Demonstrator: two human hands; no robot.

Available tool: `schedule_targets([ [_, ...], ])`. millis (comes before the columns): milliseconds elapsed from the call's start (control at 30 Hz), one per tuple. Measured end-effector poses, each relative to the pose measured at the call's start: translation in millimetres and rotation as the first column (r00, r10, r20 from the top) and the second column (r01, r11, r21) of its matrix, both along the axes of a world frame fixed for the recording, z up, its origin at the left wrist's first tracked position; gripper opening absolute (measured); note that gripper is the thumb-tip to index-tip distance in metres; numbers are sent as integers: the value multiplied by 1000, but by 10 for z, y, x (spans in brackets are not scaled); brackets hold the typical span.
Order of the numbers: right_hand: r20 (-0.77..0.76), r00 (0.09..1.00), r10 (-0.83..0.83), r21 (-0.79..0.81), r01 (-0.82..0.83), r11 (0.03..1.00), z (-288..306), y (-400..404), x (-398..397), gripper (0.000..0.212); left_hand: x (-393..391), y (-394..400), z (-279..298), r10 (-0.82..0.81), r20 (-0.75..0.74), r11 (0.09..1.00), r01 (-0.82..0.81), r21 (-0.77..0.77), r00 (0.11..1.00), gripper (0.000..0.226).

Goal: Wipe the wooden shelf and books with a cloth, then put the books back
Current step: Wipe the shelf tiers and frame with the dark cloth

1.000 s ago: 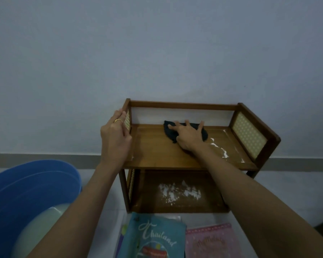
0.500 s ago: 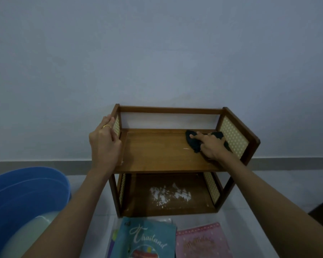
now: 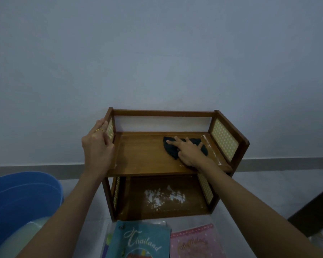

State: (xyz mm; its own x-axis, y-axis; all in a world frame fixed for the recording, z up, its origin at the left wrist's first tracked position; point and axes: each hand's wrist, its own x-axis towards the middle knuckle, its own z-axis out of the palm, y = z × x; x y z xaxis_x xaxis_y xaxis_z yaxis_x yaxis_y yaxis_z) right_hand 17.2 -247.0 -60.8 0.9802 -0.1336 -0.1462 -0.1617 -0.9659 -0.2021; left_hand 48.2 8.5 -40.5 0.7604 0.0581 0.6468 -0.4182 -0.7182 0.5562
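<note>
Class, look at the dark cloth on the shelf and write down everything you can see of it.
The dark cloth is a small, crumpled rag, blackish and soft-looking. It lies flat on the upper board of the wooden shelf, toward the right end and near the back. The right hand presses it down with spread, straight fingers, covering much of it. A few white streaks show on the board beside it. The left hand holds the shelf's left side, apart from the cloth.

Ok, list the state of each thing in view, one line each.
Left hand: gripping the shelf's left side panel.
Right hand: fingers spread flat, pressing the cloth.
Cloth: bunched on the top board, right of middle.
Top board: mostly clean, white streaks along its right edge.
Bottom board: white powder patch, unwiped.
Teal book: closed, flat on the floor.
Pink book: closed, flat beside it.
Blue tub: upright.
</note>
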Motion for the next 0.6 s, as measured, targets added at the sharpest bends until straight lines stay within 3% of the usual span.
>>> schedule_targets([
  [167,55,991,-125,-70,129,989,-18,-257,-173,68,7,-5,-5,3,14,1000,-3,-10,1000,38],
  [300,133,966,-220,-27,225,974,-86,-30,-401,64,10,1,1,-2,23,1000,2,-1,1000,37],
  [600,83,995,54,31,-56,998,-50,744,-171,62,-5,-10,13,1,17,1000,-1,13,1000,36],
])
